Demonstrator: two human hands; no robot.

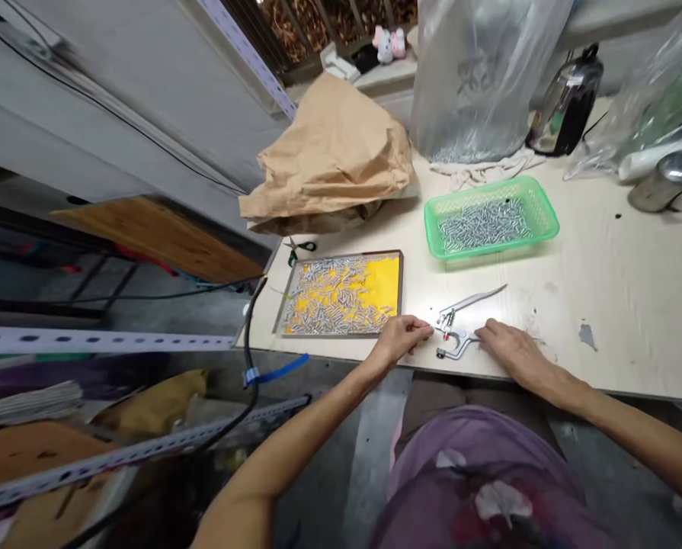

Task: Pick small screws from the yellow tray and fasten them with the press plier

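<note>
My left hand (402, 338) is closed in a pinch beside the jaw of the pliers; whatever is between its fingertips is too small to make out. The metal snap-fastener pliers (459, 349) lie at the table's front edge with handles spread and a red piece in the jaw. My right hand (510, 349) has its fingers on the lower handle. To the left, a shallow tray (401, 286) with a yellow bottom holds many small silvery metal pieces (332, 316). Behind the pliers, a green plastic basket (497, 253) contains more such pieces.
Dark-handled scissors (299, 247) lie behind the tray. A crumpled brown paper bag (334, 152) and a clear plastic bag (483, 84) stand at the back. A metal kettle (566, 103) and a steel cup (669, 183) are at right. A black cable (252, 328) hangs by the left edge.
</note>
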